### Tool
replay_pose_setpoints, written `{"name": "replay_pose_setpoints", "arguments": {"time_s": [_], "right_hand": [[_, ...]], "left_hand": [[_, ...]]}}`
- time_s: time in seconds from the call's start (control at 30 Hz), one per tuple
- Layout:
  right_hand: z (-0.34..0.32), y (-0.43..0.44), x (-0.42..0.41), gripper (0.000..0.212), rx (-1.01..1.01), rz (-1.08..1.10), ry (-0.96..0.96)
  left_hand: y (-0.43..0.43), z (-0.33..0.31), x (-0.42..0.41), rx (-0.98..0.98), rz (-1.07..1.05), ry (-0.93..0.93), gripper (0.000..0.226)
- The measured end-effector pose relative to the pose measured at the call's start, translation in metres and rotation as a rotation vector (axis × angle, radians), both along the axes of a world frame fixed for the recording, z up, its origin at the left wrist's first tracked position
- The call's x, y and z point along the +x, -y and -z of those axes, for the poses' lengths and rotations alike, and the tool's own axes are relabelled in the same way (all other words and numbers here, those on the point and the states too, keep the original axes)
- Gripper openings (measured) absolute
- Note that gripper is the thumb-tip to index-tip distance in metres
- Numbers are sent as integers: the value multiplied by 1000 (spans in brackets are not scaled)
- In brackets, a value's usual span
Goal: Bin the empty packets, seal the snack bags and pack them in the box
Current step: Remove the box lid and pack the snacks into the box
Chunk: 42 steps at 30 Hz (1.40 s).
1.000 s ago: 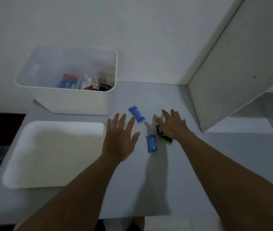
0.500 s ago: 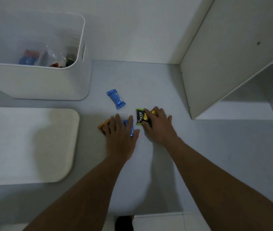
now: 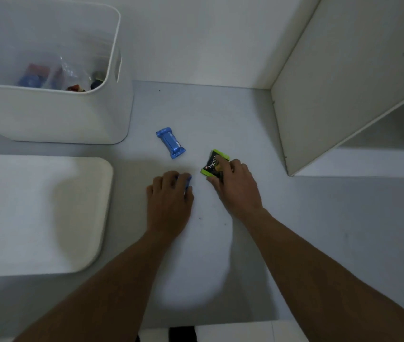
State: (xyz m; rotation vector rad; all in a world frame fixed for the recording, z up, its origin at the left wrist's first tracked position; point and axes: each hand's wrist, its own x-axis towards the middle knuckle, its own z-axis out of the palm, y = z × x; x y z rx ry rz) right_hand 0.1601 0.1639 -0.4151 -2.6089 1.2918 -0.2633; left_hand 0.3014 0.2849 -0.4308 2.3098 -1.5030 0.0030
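On the grey table my left hand is curled over a small blue packet, of which only an edge shows past the fingers. My right hand pinches a green and black snack packet that lies flat on the table. A second blue packet lies free just beyond both hands. The white box stands at the back left and holds several packets and a clear bag.
A white lid or tray lies at the left, in front of the box. A white cabinet panel stands upright at the right. The wall closes the back of the table.
Both hands came down onto the packets. My left hand's fingers curled shut over the blue packet and hid the orange one; my right hand closed on the green packet.
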Motion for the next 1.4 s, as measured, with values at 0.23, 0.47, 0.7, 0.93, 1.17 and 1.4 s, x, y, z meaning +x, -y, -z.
{"name": "replay_pose_setpoints", "arguments": {"time_s": [0.23, 0.47, 0.7, 0.93, 1.17, 1.4], "right_hand": [[-20, -8, 0, 35, 86, 34, 29], [-86, 0, 14, 18, 94, 29, -14], [-196, 6, 104, 14, 47, -14, 182], [-251, -5, 229, 17, 58, -61, 332], [-221, -8, 306, 29, 53, -49, 270], [-201, 5, 281, 53, 94, -27, 20]], "left_hand": [[6, -18, 24, 71, 147, -191, 23], [1, -85, 60, -15, 171, -157, 17], [7, -205, 133, -202, 131, -123, 21], [1, -266, 235, -306, -48, -99, 22], [13, -254, 291, -313, -46, -174, 24], [36, -225, 286, -228, 74, -207, 25]]}}
